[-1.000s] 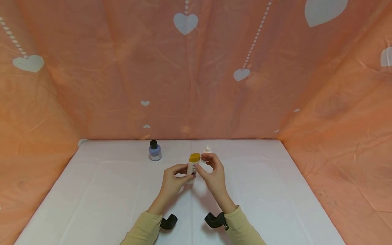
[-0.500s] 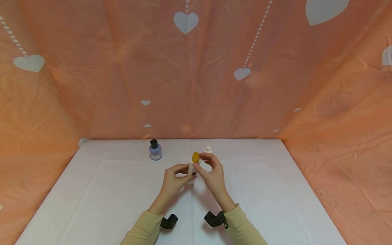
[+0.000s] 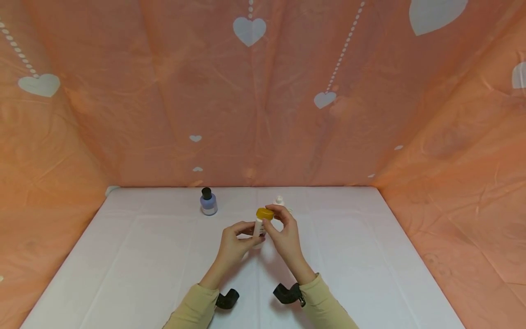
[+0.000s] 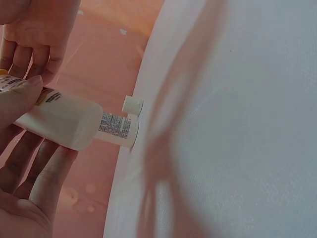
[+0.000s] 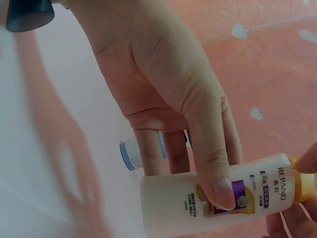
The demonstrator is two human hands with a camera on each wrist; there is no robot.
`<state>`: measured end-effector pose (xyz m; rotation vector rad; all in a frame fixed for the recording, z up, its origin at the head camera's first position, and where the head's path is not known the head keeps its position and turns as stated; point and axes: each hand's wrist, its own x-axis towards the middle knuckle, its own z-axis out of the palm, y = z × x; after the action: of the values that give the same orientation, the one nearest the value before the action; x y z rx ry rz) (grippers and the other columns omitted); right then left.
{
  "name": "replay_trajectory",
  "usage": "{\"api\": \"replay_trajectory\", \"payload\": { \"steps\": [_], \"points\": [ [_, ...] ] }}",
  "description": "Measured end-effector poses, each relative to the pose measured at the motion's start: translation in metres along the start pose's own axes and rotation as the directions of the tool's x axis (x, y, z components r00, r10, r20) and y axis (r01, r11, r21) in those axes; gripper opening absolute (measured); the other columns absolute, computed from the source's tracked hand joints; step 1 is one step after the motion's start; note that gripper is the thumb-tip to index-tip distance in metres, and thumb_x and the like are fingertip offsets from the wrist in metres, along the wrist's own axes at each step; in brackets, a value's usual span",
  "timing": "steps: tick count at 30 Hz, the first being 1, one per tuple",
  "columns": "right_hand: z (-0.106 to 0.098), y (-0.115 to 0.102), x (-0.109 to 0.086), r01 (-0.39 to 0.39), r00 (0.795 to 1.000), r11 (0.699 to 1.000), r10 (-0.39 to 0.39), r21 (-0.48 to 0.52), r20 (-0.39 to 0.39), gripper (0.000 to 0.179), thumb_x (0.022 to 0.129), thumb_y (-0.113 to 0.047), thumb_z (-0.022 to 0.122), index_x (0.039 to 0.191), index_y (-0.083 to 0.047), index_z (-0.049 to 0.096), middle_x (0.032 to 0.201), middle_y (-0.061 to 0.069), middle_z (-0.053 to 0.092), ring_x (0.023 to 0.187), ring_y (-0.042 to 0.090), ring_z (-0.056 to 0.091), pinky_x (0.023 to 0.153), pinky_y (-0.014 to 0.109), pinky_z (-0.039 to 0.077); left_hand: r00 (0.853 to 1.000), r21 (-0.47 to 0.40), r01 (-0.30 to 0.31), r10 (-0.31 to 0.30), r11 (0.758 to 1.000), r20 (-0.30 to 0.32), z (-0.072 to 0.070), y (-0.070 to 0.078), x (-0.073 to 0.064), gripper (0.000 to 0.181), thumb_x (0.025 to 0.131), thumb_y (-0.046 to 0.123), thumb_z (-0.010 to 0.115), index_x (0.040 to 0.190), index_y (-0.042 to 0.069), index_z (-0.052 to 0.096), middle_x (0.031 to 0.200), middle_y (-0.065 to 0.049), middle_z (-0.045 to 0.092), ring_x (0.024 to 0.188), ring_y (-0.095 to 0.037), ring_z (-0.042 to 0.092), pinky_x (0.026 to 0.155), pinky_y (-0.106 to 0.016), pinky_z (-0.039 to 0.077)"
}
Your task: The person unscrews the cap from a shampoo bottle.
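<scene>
A small white toiletry bottle (image 3: pixel 259 227) with a purple and gold label and a yellow cap (image 3: pixel 265 213) is held up above the table, tilted slightly. My left hand (image 3: pixel 235 246) grips its body, the thumb lying across the label in the right wrist view. With thumb and fingers, my right hand (image 3: pixel 287 230) pinches the yellow cap. From the left wrist, the bottle's base (image 4: pixel 81 124) faces the camera, and most of the cap is out of frame. Whether the cap sits loose on the neck cannot be told.
A blue-violet bottle (image 3: pixel 208 204) with a black cap stands at the table's back left. A small white bottle (image 3: pixel 279 200) stands behind my right hand, partly hidden. The white-covered table (image 3: pixel 144 274) is bounded by orange cloth (image 3: pixel 172 114) with hearts.
The yellow cap has turned in my right fingers, showing narrow half a second ago and broad now. Both hands and the bottle have shifted slightly right.
</scene>
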<state>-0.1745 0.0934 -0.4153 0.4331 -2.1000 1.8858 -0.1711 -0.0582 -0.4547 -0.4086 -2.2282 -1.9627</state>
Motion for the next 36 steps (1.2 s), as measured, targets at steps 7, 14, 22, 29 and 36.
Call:
{"api": "replay_trajectory", "payload": {
  "steps": [7, 14, 22, 29, 36],
  "points": [
    [-0.0016, 0.0010, -0.0007, -0.009, 1.000, 1.000, 0.008, 0.017, 0.030, 0.031, 0.086, 0.009, 0.060, 0.117, 0.009, 0.058, 0.110, 0.020, 0.063, 0.105, 0.032, 0.055, 0.096, 0.050, 0.039, 1.000, -0.006, 0.002, -0.002, 1.000, 0.002, 0.0012, 0.0059, -0.0014, 0.032, 0.074, -0.005, 0.079, 0.105, -0.002, 0.071, 0.092, -0.012, 0.069, 0.085, -0.026, 0.066, 0.072, -0.029, 0.057],
    [-0.0022, 0.0015, -0.0003, 0.035, 0.999, 0.999, -0.036, 0.036, 0.019, 0.032, 0.087, 0.008, 0.062, 0.119, 0.007, 0.057, 0.116, 0.024, 0.060, 0.109, 0.032, 0.054, 0.099, 0.059, 0.036, 1.000, -0.006, -0.003, 0.003, 1.000, 0.005, 0.0013, 0.0034, -0.0014, 0.033, 0.075, -0.004, 0.079, 0.106, -0.001, 0.071, 0.093, -0.012, 0.069, 0.087, -0.027, 0.066, 0.073, -0.029, 0.057],
    [-0.0023, 0.0002, -0.0016, 0.043, 0.992, 0.999, -0.040, 0.026, -0.124, 0.033, 0.083, 0.003, 0.072, 0.112, 0.010, 0.057, 0.106, 0.025, 0.060, 0.103, 0.039, 0.055, 0.093, 0.060, 0.038, 0.999, 0.046, 0.003, -0.002, 0.999, -0.032, 0.0017, 0.0063, -0.0013, 0.032, 0.074, -0.002, 0.080, 0.104, -0.002, 0.071, 0.096, -0.012, 0.069, 0.086, -0.029, 0.065, 0.070, -0.028, 0.057],
    [-0.0009, -0.0038, -0.0038, -0.004, 0.988, 1.000, -0.001, -0.031, -0.152, 0.030, 0.079, 0.000, 0.076, 0.103, 0.010, 0.060, 0.097, 0.022, 0.063, 0.095, 0.034, 0.058, 0.087, 0.043, 0.042, 0.997, 0.089, -0.008, 0.014, 0.996, -0.074, 0.0029, 0.0069, -0.0010, 0.033, 0.073, -0.001, 0.081, 0.104, 0.000, 0.072, 0.095, -0.012, 0.070, 0.085, -0.029, 0.066, 0.069, -0.028, 0.056],
    [-0.0005, -0.0008, -0.0036, -0.029, 0.990, 0.999, 0.022, -0.044, -0.139, 0.035, 0.078, -0.003, 0.079, 0.105, 0.009, 0.060, 0.099, 0.021, 0.063, 0.097, 0.034, 0.057, 0.086, 0.041, 0.043, 0.998, 0.067, -0.018, 0.023, 0.998, -0.063, 0.0042, 0.0055, -0.0006, 0.033, 0.073, -0.002, 0.081, 0.105, 0.001, 0.072, 0.095, -0.011, 0.070, 0.084, -0.030, 0.065, 0.067, -0.025, 0.056]
  ]
}}
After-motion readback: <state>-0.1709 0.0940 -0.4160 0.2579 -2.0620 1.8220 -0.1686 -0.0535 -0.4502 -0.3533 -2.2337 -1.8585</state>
